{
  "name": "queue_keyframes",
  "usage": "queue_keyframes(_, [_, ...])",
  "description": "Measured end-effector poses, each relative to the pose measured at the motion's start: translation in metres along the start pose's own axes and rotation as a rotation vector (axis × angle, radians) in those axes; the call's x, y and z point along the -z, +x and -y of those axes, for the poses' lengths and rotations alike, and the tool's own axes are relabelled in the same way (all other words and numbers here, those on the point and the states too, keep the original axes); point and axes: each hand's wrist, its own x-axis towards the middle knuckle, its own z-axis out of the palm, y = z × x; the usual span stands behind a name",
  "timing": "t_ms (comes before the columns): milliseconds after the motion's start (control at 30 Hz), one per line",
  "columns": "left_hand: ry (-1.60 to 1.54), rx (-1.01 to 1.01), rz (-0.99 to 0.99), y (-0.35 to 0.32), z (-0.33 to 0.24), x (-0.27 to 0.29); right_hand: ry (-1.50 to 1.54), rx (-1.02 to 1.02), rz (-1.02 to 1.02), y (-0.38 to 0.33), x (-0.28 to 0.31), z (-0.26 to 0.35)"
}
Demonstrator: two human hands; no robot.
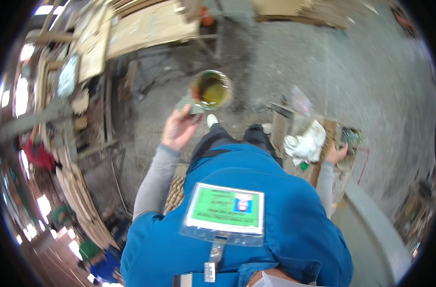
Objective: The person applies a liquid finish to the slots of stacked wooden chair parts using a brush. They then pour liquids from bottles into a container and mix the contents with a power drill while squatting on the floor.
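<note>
Gripping left hand [178,130]: closed on the round container [222,101], twelve o'clock
Container's contents: yellow-green, blurred
Right hand [336,153]: three o'clock, beside wooden board [330,131]; grip cannot be told
White cloth [308,143]: three o'clock, near right hand

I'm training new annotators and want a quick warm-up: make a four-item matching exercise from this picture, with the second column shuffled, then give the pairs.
Column one:
1. round container
2. crumpled bundle
3. chest badge
4. wearer's top

Column two:
A. plain blue
B. white, beside the right hand
C. at the left hand, yellow-green inside
D. green and white, in a clear sleeve

Pairs: 1-C; 2-B; 3-D; 4-A
</note>
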Motion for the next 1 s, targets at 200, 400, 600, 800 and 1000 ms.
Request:
queue_keyframes(200, [-0.05,0.065,0.062,-0.046,-0.062,0.109,0.051,0.079,0.324,-0.098,-0.027,0.094])
queue_keyframes(400, [-0.106,0.01,0.06,-0.089,-0.15,0.24,0.118,0.274,0.582,-0.209,-0.108,0.231])
queue_keyframes(600, [-0.148,-0.208,-0.095,-0.126,-0.228,0.351,0.078,0.516,0.827,-0.344,-0.182,0.339])
queue_keyframes(800, [-0.354,-0.416,-0.293,-0.151,-0.269,0.45,0.003,0.835,1.105,-0.46,-0.239,0.438])
queue_keyframes(1000, [-0.595,-0.591,-0.31,-0.16,-0.322,0.508,0.152,0.462,1.637,-0.565,-0.321,0.571])
